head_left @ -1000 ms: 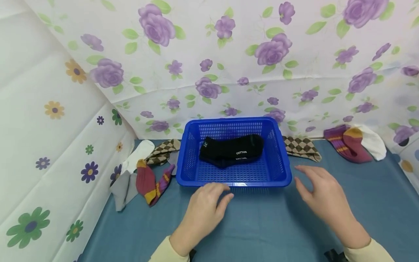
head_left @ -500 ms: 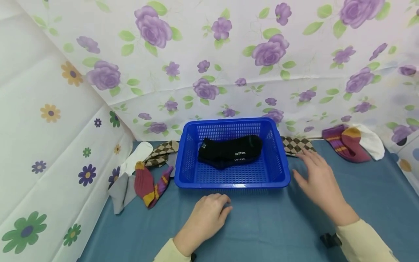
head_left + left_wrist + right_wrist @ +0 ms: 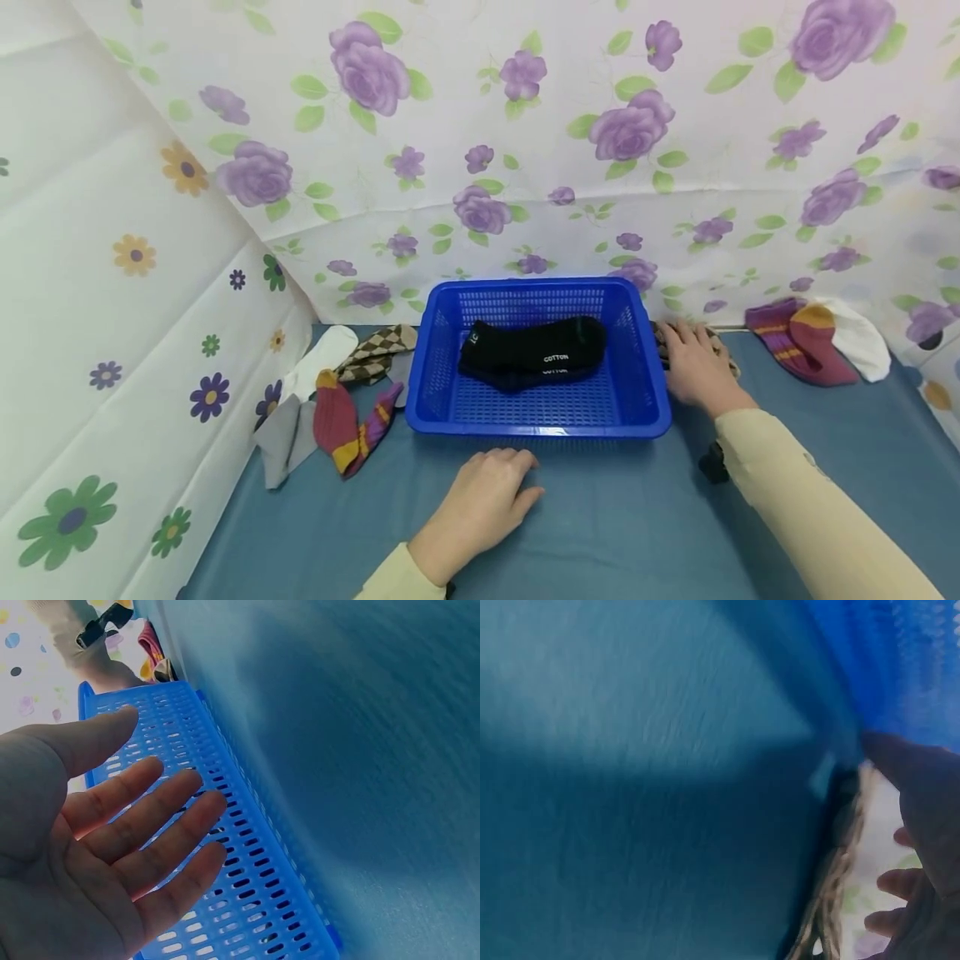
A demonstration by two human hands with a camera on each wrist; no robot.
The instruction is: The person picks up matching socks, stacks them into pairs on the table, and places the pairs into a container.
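Note:
My right hand (image 3: 699,367) reaches over a brown-and-beige checkered sock (image 3: 733,360) beside the basket's right wall. In the right wrist view its thumb and fingers are spread, with the checkered sock (image 3: 831,889) below them and the thumb near the basket (image 3: 911,675). The left hand (image 3: 483,500) hovers before the blue plastic basket (image 3: 538,432), fingers relaxed and nothing in them; the left wrist view shows its bare palm (image 3: 82,900). Inside the basket lie black socks (image 3: 528,350) marked COTTON.
Left of the basket lie a white sock (image 3: 324,354), a checkered sock (image 3: 386,343), a grey sock (image 3: 277,446) and a maroon-and-purple striped sock (image 3: 337,417). At the far right sit another maroon striped sock (image 3: 825,354) and a white sock (image 3: 862,333). Flowered curtains (image 3: 525,167) back the blue cloth.
My right hand has moved forward from beside the basket's front right corner to over the checkered sock. The left hand has drawn back slightly from the basket's front rim.

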